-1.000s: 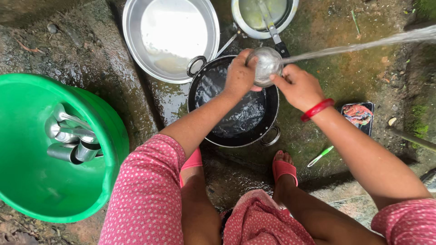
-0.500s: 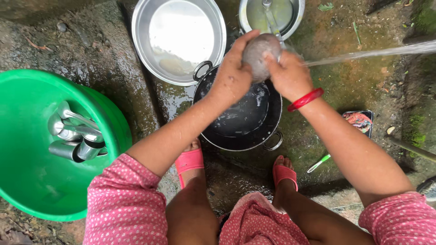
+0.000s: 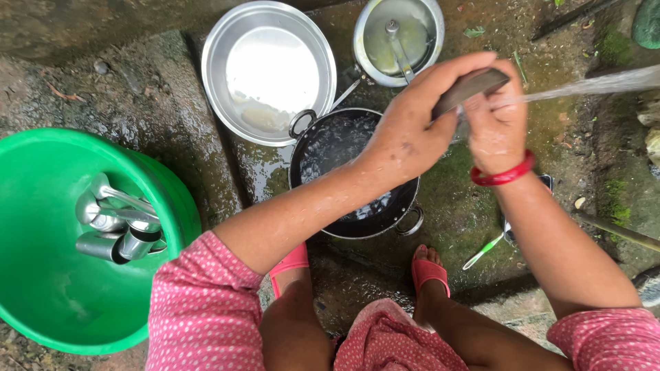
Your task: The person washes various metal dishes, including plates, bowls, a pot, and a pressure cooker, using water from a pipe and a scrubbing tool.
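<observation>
Both my hands hold a small steel vessel [image 3: 471, 88] under a stream of water [image 3: 591, 84] that comes in from the right. My left hand [image 3: 412, 130] wraps its near side; my right hand [image 3: 496, 127], with a red bangle at the wrist, grips the other side. Only a dark edge of the vessel shows between my fingers. Below my hands stands a black two-handled wok [image 3: 344, 148] with water in it.
A green plastic tub [image 3: 48, 288] at the left holds several steel cups and ladles [image 3: 117, 223]. A large steel plate [image 3: 271, 69] and a lidded steel pot [image 3: 399, 38] lie beyond the wok. My feet in pink sandals rest on wet stone; a green toothbrush [image 3: 482, 251] lies nearby.
My hands have turned the vessel under the stream, so its round bottom no longer faces me. The view has shifted, with the tub and plate further left in the frame.
</observation>
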